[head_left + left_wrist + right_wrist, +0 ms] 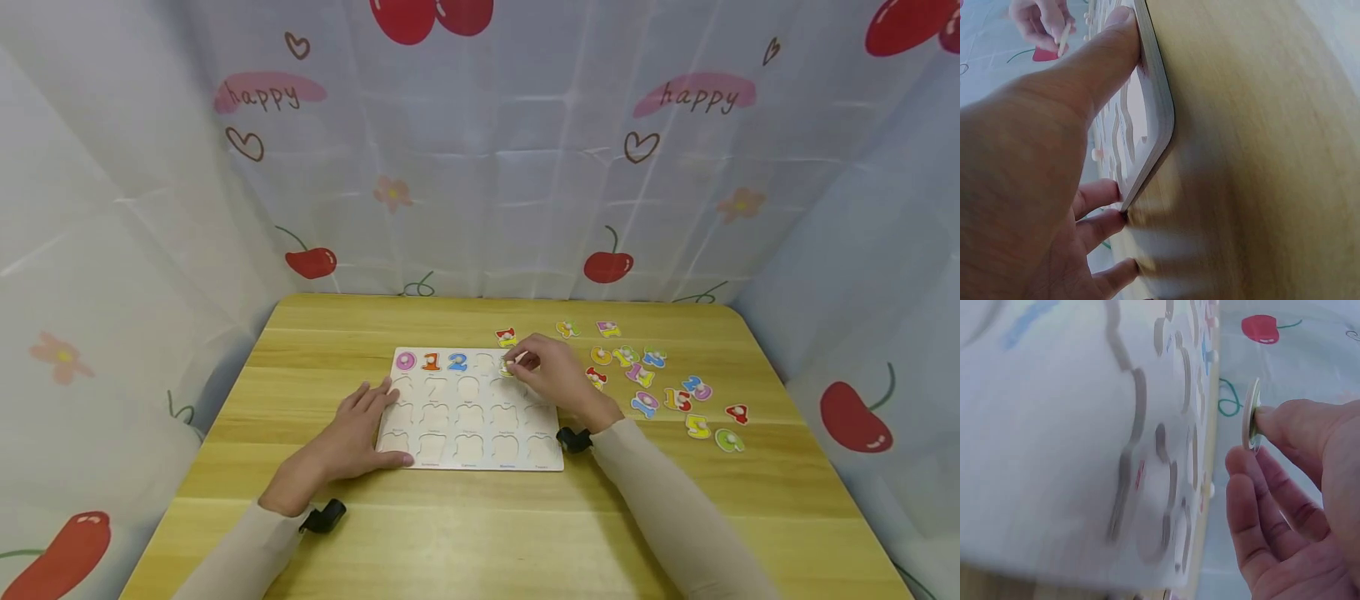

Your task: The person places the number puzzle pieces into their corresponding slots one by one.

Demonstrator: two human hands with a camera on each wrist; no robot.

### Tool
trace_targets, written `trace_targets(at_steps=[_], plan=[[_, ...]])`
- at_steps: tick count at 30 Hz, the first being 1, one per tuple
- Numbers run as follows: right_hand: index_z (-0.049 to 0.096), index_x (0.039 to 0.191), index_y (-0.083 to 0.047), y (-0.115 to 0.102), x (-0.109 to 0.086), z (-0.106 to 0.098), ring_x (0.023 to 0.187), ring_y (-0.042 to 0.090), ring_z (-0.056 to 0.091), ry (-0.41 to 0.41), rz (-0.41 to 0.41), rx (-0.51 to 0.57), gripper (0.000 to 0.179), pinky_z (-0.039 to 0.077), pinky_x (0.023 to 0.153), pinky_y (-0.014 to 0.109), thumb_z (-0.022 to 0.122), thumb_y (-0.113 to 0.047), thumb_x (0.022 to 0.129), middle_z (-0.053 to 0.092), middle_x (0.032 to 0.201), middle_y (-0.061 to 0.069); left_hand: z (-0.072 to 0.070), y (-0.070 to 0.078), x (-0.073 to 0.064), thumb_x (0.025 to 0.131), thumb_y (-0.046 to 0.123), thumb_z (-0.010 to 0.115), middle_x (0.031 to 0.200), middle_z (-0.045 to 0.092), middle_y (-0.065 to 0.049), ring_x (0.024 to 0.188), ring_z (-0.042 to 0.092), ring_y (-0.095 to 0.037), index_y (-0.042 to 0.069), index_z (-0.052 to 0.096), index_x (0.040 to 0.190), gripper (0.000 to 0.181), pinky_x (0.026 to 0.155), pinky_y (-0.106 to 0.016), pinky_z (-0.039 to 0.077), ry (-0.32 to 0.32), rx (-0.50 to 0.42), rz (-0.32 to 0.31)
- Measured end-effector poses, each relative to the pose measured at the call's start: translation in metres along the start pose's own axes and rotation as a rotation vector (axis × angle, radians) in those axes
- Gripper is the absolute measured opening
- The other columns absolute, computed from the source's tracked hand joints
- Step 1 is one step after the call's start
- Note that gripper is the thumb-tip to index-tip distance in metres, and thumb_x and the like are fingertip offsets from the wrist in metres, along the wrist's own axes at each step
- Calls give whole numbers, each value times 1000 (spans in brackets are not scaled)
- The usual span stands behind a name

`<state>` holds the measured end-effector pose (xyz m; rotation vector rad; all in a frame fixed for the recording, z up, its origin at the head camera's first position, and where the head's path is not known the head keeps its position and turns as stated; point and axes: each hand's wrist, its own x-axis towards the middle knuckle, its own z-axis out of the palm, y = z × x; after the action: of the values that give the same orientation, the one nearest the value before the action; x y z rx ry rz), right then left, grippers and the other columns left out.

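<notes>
A pale wooden number board [487, 423] lies on the table, with rows of shaped recesses. In its top row sit a pink 0 [406, 361], a red-orange 1 [431, 362] and a blue 2 [457, 362]. My left hand [352, 435] rests at the board's left side, thumb on the near corner and fingers spread along the left edge. Above the top row, toward the right, my right hand [557, 377] pinches a small yellow-green number piece [506, 366] between thumb and fingers. The right wrist view has this piece [1249, 415] edge-on; its numeral is mostly hidden.
Several loose number pieces are scattered right of the board, among them a yellow 5 [697, 427], a red 4 [737, 413] and a green piece [729, 440]. A red-yellow piece [506, 337] lies just behind the board. Printed curtains [480, 167] surround the wooden table [450, 533].
</notes>
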<state>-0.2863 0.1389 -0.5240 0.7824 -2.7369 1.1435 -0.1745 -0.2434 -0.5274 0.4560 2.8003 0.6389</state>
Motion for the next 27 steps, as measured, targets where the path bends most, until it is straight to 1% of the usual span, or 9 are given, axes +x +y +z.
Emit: trace_targets(at_steps=[4,9,11,14,17,20,23,27], plan=[[87,114,-9,-4,15,10,100,22,83,-36,23,-5,8,72,93,40,85,-12,107,83,114,9,0,-1,0,92,65,94,194,26,-23,177,21,-61,-1,39,179,122,143,-78,23,2,3,4],[86,115,-9,-9,29,20,100,20,80,-81,86,14,8,69,95,39,82,-13,109,84,114,8,1,-3,1,92,65,95,193,27,-23,177,21,-62,-1,40,179,122,142,-79,25,9,1,7],[87,115,-10,-10,33,24,99,18,77,-90,112,-4,8,67,93,37,82,-14,109,84,111,6,1,-3,1,91,65,95,193,27,-23,177,21,-62,-1,40,178,122,142,-79,25,11,-2,8],[88,114,-10,-11,38,29,94,17,73,-93,130,-33,9,63,88,34,82,-15,109,83,106,6,1,-3,1,91,65,95,193,27,-23,177,21,-62,-1,40,179,122,142,-80,25,10,-2,9],[89,113,-10,-11,41,34,91,16,70,-86,126,-58,9,59,84,31,83,-14,108,80,104,7,1,-3,0,91,65,95,193,27,-23,177,21,-62,-1,40,179,123,142,-80,25,7,-1,8],[90,112,-10,-10,42,37,90,16,68,-78,111,-67,9,57,82,29,83,-12,108,78,103,7,2,-3,0,91,66,95,194,26,-23,177,21,-62,-1,39,179,123,143,-79,24,5,4,5],[90,111,-9,-10,44,40,90,15,68,-71,105,-67,9,57,83,28,82,-11,107,77,103,7,2,-4,1,91,66,94,194,26,-23,177,21,-62,-1,39,179,124,143,-79,24,6,6,6],[91,110,-8,-9,45,42,90,18,69,-65,97,-54,8,58,84,30,84,-11,105,76,102,9,2,-4,1,91,66,95,194,27,-23,177,21,-62,0,39,179,123,142,-79,25,8,4,10]])
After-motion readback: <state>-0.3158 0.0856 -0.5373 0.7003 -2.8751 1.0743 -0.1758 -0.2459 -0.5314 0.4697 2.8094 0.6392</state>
